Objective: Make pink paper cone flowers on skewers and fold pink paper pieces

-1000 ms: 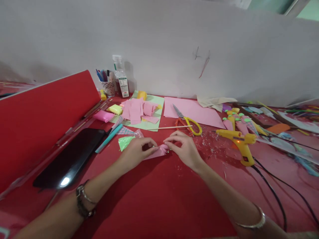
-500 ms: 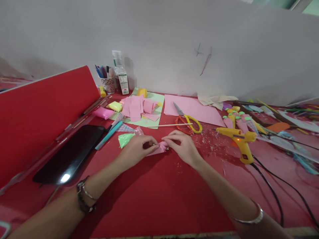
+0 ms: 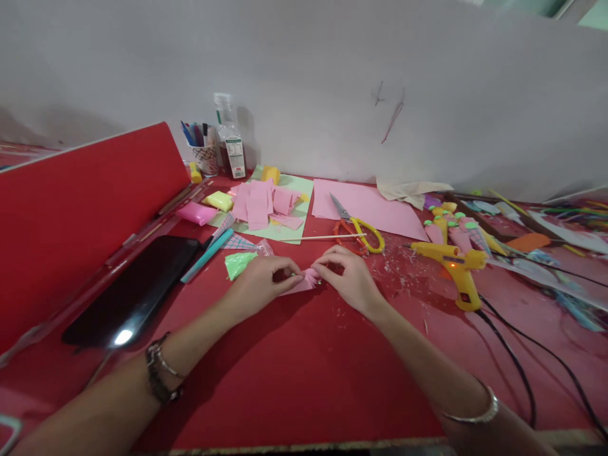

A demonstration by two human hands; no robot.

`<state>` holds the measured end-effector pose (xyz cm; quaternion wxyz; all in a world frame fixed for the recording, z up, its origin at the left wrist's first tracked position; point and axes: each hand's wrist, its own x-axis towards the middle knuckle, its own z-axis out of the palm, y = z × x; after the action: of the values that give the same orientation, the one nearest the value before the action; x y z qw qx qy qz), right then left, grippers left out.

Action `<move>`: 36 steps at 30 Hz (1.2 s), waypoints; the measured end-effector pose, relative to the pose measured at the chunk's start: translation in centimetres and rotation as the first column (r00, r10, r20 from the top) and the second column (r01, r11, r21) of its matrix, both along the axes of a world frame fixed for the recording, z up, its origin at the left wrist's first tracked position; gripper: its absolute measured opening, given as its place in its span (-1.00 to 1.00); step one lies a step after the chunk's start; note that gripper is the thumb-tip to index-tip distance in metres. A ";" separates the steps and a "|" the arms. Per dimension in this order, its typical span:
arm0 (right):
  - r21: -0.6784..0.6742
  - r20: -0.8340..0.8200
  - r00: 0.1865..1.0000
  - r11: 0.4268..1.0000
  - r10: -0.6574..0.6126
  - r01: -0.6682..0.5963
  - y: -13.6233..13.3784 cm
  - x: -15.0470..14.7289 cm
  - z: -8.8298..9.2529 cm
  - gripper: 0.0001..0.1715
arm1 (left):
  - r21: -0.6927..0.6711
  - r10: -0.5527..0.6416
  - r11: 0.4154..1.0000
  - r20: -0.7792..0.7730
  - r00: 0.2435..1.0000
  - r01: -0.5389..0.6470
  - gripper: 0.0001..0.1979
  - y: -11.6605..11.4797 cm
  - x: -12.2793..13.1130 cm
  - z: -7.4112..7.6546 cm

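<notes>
A small strip of pink paper (image 3: 311, 278) with a fringed edge is held low over the red table between my two hands. My left hand (image 3: 263, 283) pinches its left part between thumb and forefinger. The fingertips of my right hand (image 3: 350, 277) are closed on the fringe at the other end. Just behind my left hand lies a bright green packet (image 3: 239, 263). Beyond my right hand are scissors (image 3: 368, 235) with yellow and red handles, a thin wooden stick (image 3: 327, 237) lying across them.
A yellow glue gun (image 3: 456, 266) with a lit orange light lies at right, its black cord trailing forward. A dark phone or tablet (image 3: 137, 285) is at left. Cut pink strips (image 3: 259, 206) lie on green paper, near a glass bottle (image 3: 232, 149) and a pen cup (image 3: 205, 158).
Almost nothing differs. Both hands keep their hold on the fringed pink paper, with only a very slight shift of the fingers and of the view.
</notes>
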<state>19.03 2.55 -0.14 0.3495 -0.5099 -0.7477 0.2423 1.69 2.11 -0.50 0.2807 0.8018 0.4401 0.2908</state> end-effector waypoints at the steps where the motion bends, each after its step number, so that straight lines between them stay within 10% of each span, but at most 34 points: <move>1: 0.011 -0.012 1.000 1.000 -0.002 0.003 0.0 0.0 0.0 -0.88 | 0.000 -0.003 1.000 0.005 1.000 0.003 -0.83 0.0 0.0 0.0; 11: 0.306 -0.030 0.988 0.942 0.151 -0.135 -1.2 -0.8 0.8 -0.92 | 0.066 0.020 0.997 0.131 0.991 -0.028 -0.64 -0.5 0.3 0.3; 36: 0.269 -0.165 0.978 0.960 0.129 -0.081 -1.7 -1.6 0.9 -0.93 | -0.363 0.085 0.926 0.473 0.877 0.106 -0.82 -0.6 0.8 1.1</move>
<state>17.47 0.81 0.78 0.4666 -0.3947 -0.7644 0.2053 2.52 1.55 0.57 0.5318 0.6377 0.3998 0.3882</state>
